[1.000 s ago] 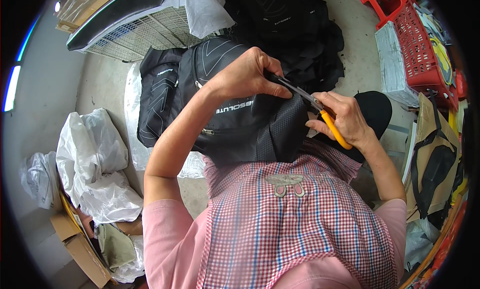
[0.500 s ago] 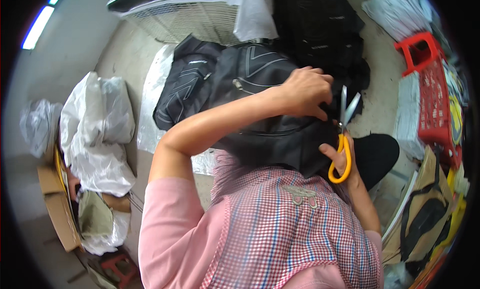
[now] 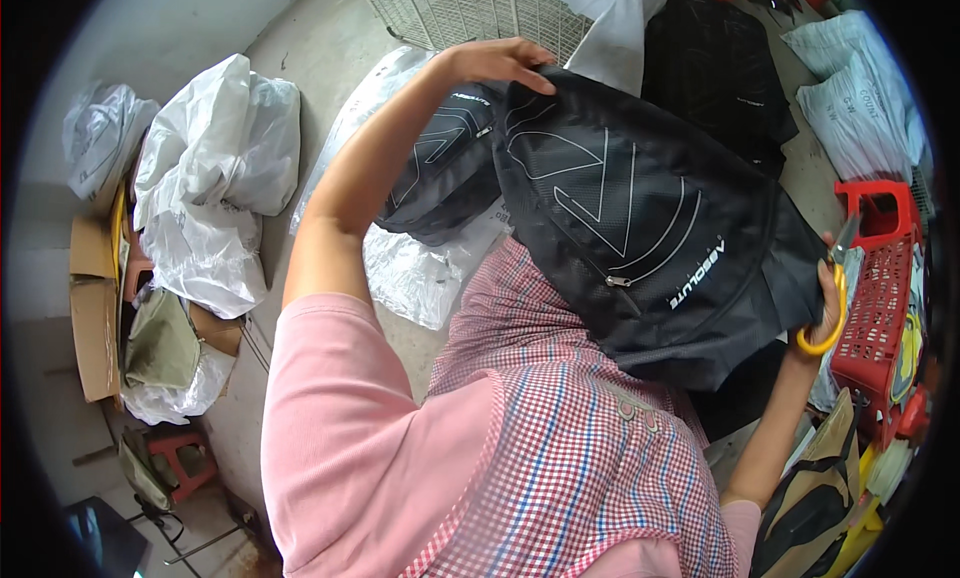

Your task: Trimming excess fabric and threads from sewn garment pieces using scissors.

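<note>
**Backpack point(image 3: 640, 218) held out over the lap!**

White plastic bag point(image 3: 205, 178), far left; then a second black bag point(image 3: 440, 168) on clear plastic point(image 3: 410, 278). Now the left hand point(image 3: 505, 63), pinching the backpack's upper edge! Across it, the right hand point(image 3: 828, 313) curls round orange scissors point(image 3: 841, 290) at the far edge, red basket point(image 3: 872, 308) beyond.

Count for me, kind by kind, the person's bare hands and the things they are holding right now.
Bare hands: 2, the left hand and the right hand
Orange-handled scissors: 1 pair
Black bag: 1
Total: 4, counting the scissors as one
</note>
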`<move>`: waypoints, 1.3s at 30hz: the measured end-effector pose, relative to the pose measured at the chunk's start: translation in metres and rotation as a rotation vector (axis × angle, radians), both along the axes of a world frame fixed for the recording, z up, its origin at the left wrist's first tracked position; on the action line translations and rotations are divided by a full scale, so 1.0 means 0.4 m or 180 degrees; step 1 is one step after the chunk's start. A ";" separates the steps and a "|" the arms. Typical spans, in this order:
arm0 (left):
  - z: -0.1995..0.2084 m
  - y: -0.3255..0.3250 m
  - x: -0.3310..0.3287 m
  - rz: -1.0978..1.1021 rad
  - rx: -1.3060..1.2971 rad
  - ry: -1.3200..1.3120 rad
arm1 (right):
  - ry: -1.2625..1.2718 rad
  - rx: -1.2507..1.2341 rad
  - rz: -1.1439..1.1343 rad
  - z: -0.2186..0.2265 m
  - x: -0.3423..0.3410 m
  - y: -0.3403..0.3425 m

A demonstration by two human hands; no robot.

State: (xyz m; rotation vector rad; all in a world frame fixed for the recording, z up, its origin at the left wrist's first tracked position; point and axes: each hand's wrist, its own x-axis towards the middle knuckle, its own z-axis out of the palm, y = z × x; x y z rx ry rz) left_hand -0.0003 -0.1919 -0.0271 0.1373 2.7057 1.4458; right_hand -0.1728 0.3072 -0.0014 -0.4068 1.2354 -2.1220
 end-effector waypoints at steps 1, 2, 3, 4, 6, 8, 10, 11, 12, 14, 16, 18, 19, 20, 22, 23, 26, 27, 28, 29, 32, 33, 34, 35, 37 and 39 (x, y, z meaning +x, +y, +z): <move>-0.022 -0.004 0.065 0.1178 0.0648 -0.0613 | -0.0002 -0.0002 0.0023 -0.010 0.001 -0.041; -0.014 -0.039 0.133 0.1313 0.1309 -0.0466 | -0.0173 0.0204 -0.0192 -0.018 0.012 -0.088; 0.016 -0.058 0.200 0.1435 0.1979 -0.0314 | -0.0346 0.0423 -0.0413 -0.029 0.018 -0.123; 0.031 -0.081 0.250 0.2024 0.2434 0.0068 | -0.0413 0.0117 0.0318 -0.084 -0.014 -0.136; 0.169 -0.013 0.305 0.3004 0.2039 0.1256 | -0.0457 -0.0156 0.0958 -0.127 -0.021 -0.141; 0.220 -0.074 0.403 0.3061 0.1892 0.1825 | -0.0428 0.0824 0.0263 -0.127 0.043 -0.186; 0.280 -0.149 0.485 0.3420 0.0844 0.1910 | -0.0415 0.0938 0.0434 -0.153 0.060 -0.194; 0.304 -0.185 0.514 0.3566 0.0324 0.1938 | -0.0406 0.0934 0.0449 -0.163 0.070 -0.200; 0.319 -0.215 0.536 0.3697 -0.0197 0.1957 | -0.0430 0.1015 0.0575 -0.172 0.082 -0.205; 0.325 -0.219 0.539 0.3822 -0.0698 0.1971 | -0.0438 0.1115 0.0696 -0.185 0.091 -0.203; 0.301 0.161 0.489 0.4391 -0.0205 0.1387 | -0.0546 0.1152 0.0732 -0.205 0.097 -0.183; 0.293 0.393 0.479 0.5025 0.0262 0.0769 | -0.0631 0.1185 0.0887 -0.221 0.110 -0.179; 0.298 0.396 0.476 0.5325 0.0500 0.0453 | -0.0620 0.1179 0.0899 -0.223 0.112 -0.176; 0.301 0.391 0.466 0.5336 0.0498 0.0461 | -0.0658 0.1216 0.0863 -0.224 0.115 -0.170; 0.312 0.396 0.458 0.5446 0.0621 0.0378 | -0.0749 0.1293 0.0797 -0.227 0.117 -0.161; 0.318 0.401 0.455 0.5507 0.0673 0.0333 | -0.0801 0.1328 0.0771 -0.231 0.116 -0.161; 0.318 0.408 0.462 0.5696 0.0756 0.0196 | -0.0860 0.1216 0.0849 -0.247 0.113 -0.169; 0.258 0.232 0.408 0.5607 0.0923 0.0098 | -0.0841 0.1257 0.0698 -0.247 0.113 -0.155; 0.248 0.008 0.384 0.5758 0.0940 0.0077 | -0.0844 0.1208 0.0813 -0.248 0.120 -0.173; 0.220 -0.221 0.360 0.5090 0.0467 0.0887 | -0.0840 0.1219 0.0824 -0.250 0.122 -0.181; 0.059 -0.202 0.329 0.4528 -0.0388 0.1304 | -0.0943 0.1357 0.0720 -0.253 0.102 -0.141; -0.001 -0.184 0.375 0.4662 0.0171 0.1231 | -0.0974 0.1383 0.0680 -0.248 0.104 -0.127; -0.078 -0.176 0.436 0.4773 0.0727 0.1120 | -0.0988 0.1404 0.0714 -0.254 0.108 -0.127; -0.210 -0.202 0.554 0.4864 0.1312 0.1156 | -0.1001 0.1407 0.0791 -0.258 0.113 -0.144; -0.326 -0.239 0.657 0.4786 0.1950 0.1081 | -0.1066 0.1500 0.0741 -0.252 0.121 -0.157; -0.374 -0.246 0.686 0.4795 0.0196 0.0654 | -0.1119 0.1635 0.0658 -0.249 0.116 -0.141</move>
